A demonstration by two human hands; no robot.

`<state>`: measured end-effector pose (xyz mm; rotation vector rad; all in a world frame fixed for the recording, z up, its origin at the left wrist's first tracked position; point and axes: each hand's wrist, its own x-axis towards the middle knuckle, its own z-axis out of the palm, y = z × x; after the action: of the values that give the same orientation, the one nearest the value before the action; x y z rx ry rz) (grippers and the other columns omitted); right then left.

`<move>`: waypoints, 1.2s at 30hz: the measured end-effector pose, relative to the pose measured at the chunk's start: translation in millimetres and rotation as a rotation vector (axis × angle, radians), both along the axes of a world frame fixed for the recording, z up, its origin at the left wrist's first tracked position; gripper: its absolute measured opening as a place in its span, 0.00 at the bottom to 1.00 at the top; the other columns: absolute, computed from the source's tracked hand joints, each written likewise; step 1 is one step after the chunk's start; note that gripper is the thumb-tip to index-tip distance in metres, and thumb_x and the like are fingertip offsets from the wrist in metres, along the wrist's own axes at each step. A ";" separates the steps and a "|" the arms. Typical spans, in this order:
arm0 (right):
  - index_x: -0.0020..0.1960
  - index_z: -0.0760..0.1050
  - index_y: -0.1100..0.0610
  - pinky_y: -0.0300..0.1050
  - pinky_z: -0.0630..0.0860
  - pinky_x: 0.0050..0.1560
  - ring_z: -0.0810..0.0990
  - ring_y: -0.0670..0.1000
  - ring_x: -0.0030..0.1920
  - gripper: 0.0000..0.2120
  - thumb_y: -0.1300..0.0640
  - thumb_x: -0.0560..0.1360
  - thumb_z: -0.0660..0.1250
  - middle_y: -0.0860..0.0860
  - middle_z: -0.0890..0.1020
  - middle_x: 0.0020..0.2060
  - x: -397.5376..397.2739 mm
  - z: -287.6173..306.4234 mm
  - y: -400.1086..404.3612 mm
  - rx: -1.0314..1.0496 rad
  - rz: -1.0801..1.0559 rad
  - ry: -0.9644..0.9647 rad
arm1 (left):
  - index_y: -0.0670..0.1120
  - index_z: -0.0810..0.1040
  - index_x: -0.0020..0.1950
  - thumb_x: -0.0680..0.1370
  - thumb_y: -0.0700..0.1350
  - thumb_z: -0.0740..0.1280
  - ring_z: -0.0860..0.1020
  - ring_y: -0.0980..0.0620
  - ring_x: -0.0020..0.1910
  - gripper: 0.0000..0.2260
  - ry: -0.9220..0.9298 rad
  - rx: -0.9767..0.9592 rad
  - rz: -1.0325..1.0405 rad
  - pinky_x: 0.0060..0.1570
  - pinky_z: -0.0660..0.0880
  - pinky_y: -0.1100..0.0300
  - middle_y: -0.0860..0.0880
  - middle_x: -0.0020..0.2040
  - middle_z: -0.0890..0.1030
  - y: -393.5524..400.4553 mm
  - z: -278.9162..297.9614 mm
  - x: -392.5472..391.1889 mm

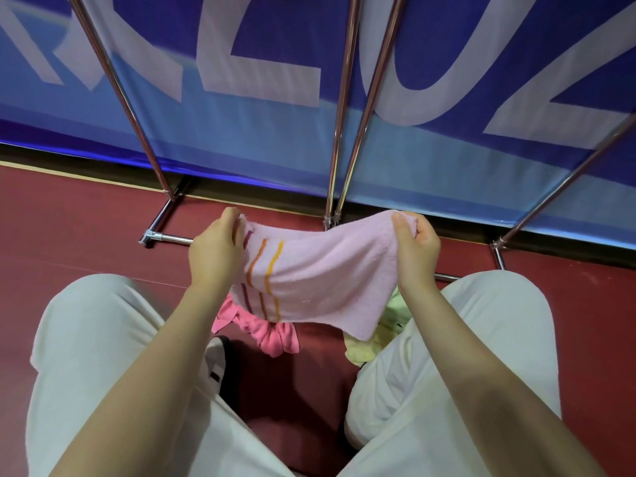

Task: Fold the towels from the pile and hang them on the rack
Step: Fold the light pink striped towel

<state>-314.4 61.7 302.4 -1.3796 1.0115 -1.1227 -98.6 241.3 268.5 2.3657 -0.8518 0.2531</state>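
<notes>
A blue banner (275, 98) with large pale letters fills the background; before it the chrome rack (339, 132) rises on slanted poles from the red floor (69, 218); the person's pale trousers (86, 339) frame the lower view. Between the knees a light pink towel (320, 277) with orange and yellow stripes is stretched in the air; the left hand (215, 249) pinches one top corner, the right hand (414, 242) the other. Beneath it lie a bright pink towel (275, 335) and what seems a pale yellow towel (361, 349), partly hidden.
</notes>
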 end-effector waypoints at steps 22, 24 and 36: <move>0.40 0.75 0.62 0.42 0.72 0.44 0.73 0.45 0.39 0.09 0.58 0.75 0.67 0.48 0.76 0.36 18.9 -7.6 4.1 0.127 -0.002 0.012 | 0.45 0.75 0.52 0.82 0.45 0.58 0.72 0.57 0.45 0.08 0.575 -0.719 0.275 0.44 0.69 0.70 0.53 0.46 0.75 5.9 25.1 4.8; 0.37 0.73 0.59 0.43 0.70 0.43 0.71 0.48 0.39 0.09 0.57 0.74 0.68 0.50 0.74 0.36 23.9 -14.1 2.8 0.245 -0.029 0.007 | 0.44 0.75 0.47 0.81 0.46 0.58 0.70 0.54 0.42 0.10 0.685 -0.691 0.319 0.45 0.67 0.60 0.52 0.41 0.74 0.3 18.9 3.1; 0.45 0.79 0.57 0.29 0.74 0.41 0.78 0.43 0.40 0.03 0.64 0.75 0.68 0.47 0.81 0.39 67.4 -7.6 42.6 0.452 0.072 -0.123 | 0.48 0.70 0.36 0.81 0.43 0.59 0.66 0.49 0.39 0.13 1.060 -0.782 0.169 0.39 0.66 0.57 0.45 0.38 0.69 -45.3 22.9 -64.7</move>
<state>-247.0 104.3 294.8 -0.9647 1.0397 -0.8477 -163.3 196.0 291.4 1.4747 0.0008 -0.4953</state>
